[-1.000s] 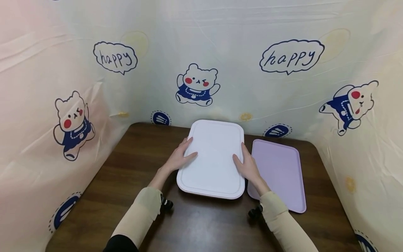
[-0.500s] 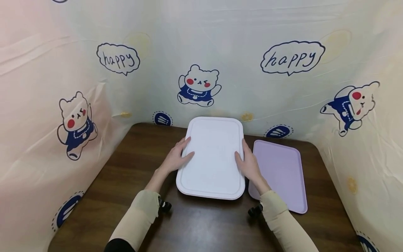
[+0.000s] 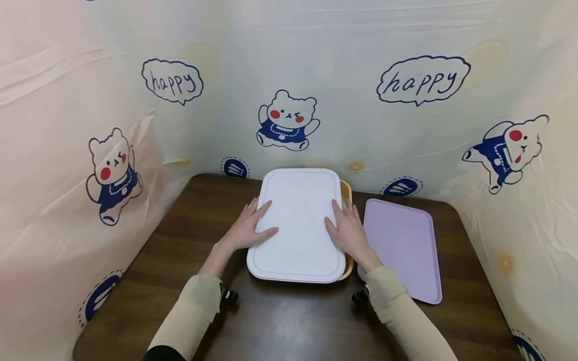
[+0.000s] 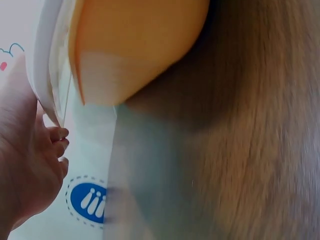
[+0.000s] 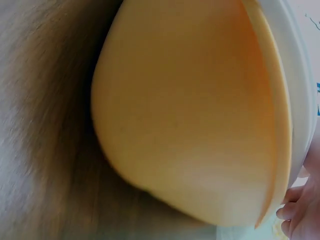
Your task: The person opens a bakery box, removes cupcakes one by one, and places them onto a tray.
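A white rounded rectangular lid lies over a yellow box, shifted left so that a strip of the box shows along the right side. My left hand grips the lid's left edge, thumb on top; in the left wrist view its fingertips curl round below the edge. On the right side my right hand holds the lid's other edge, thumb on top. The smooth side of the yellow box fills much of the right wrist view. What the box holds is hidden under the lid.
A flat light purple tray with a raised rim lies just right of the box, partly under my right forearm. Brown wood-grain table supports everything. A printed cloth curtain rises behind and on both sides.
Both hands have moved left with the white lid, after it tipped slightly at its far end. The yellow box's right rim is now exposed. The purple tray stays in place.
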Demonstrator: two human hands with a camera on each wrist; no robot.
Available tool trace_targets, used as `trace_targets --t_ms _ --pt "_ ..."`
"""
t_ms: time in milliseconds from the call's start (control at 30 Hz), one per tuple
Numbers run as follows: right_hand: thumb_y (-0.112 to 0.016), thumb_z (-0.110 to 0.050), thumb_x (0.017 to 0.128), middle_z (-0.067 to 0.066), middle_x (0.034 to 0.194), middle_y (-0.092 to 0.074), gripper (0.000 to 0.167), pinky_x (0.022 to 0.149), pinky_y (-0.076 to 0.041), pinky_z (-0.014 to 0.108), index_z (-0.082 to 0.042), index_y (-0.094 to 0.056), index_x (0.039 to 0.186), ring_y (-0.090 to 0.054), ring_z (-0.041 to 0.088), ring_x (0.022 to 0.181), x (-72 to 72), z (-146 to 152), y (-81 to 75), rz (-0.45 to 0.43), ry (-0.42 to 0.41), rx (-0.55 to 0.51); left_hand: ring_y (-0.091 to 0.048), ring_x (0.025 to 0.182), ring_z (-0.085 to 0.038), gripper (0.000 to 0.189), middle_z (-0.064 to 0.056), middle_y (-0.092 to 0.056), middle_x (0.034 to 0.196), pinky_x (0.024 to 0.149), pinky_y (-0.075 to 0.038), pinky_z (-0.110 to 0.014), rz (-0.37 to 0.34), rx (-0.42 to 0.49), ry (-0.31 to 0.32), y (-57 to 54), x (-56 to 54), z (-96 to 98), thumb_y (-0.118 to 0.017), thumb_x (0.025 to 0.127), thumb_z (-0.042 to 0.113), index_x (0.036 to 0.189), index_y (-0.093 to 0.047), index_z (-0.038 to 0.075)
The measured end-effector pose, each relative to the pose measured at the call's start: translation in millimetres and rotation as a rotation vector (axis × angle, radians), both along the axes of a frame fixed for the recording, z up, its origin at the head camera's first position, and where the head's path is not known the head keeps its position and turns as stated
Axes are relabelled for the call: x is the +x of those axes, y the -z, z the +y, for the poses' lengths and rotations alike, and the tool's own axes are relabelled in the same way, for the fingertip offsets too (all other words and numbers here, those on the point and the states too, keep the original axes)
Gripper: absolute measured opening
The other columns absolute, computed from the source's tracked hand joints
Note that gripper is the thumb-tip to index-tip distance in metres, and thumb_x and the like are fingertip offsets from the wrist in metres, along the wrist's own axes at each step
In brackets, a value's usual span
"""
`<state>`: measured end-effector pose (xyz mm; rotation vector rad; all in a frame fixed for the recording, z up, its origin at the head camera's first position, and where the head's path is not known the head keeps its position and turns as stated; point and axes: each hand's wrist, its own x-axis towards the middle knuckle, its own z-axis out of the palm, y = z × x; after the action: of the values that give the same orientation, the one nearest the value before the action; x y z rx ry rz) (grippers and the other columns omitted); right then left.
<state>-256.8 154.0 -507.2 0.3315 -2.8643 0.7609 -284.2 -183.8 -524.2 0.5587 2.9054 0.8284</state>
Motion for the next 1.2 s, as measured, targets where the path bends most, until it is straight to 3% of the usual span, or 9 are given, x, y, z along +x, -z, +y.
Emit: trace_targets --t_ms 200,433,933,1200 --pt "-0.058 -0.044 0.111 0.038 0.173 -0.033 0.073 0.14 -0.019 0.063 0.0 -0.042 0.167 -0.026 0.055 0.166 -3.8 -22.9 -10.0 0.004 -0.032 0.087 -0.007 0.174 -0.041 0.102 -0.023 -0.011 0.185 0.142 -0.01 -0.062 0.039 -0.046 -0.033 -1.3 5.0 -23.7 -0.066 0.096 0.074 0.176 -0.027 0.025" --pt "-0.053 -0.058 0.109 0.035 0.175 -0.03 0.084 0.141 -0.017 0.061 -0.004 -0.037 0.17 -0.024 0.052 0.168 -13.6 -51.1 -8.1 -0.005 -0.089 0.161 -0.007 0.175 -0.04 0.107 -0.023 -0.012 0.185 0.142 -0.009 -0.062 0.042 -0.085 -0.077 1.7 11.9 -54.2 -0.067 0.094 0.078 0.177 -0.026 0.023" --pt "-0.05 -0.065 0.109 0.029 0.181 -0.022 0.089 0.143 -0.013 0.054 -0.008 -0.03 0.174 -0.017 0.043 0.173 -24.5 -136.5 -15.7 -0.082 -0.174 0.284 -0.005 0.174 -0.045 0.098 -0.025 -0.012 0.184 0.141 -0.007 -0.065 0.021 -0.019 -0.196 3.4 18.0 -136.1 -0.067 0.101 0.068 0.176 -0.027 0.02" --pt "-0.046 -0.07 0.109 0.03 0.18 -0.023 0.092 0.144 -0.011 0.052 -0.009 -0.026 0.175 -0.019 0.042 0.172 -27.6 -179.3 -15.2 -0.068 -0.174 0.374 -0.007 0.172 -0.049 0.102 -0.029 -0.013 0.183 0.139 -0.009 -0.069 0.004 -0.089 -0.249 -2.1 22.8 -170.5 -0.065 0.1 0.073 0.177 -0.025 0.018"
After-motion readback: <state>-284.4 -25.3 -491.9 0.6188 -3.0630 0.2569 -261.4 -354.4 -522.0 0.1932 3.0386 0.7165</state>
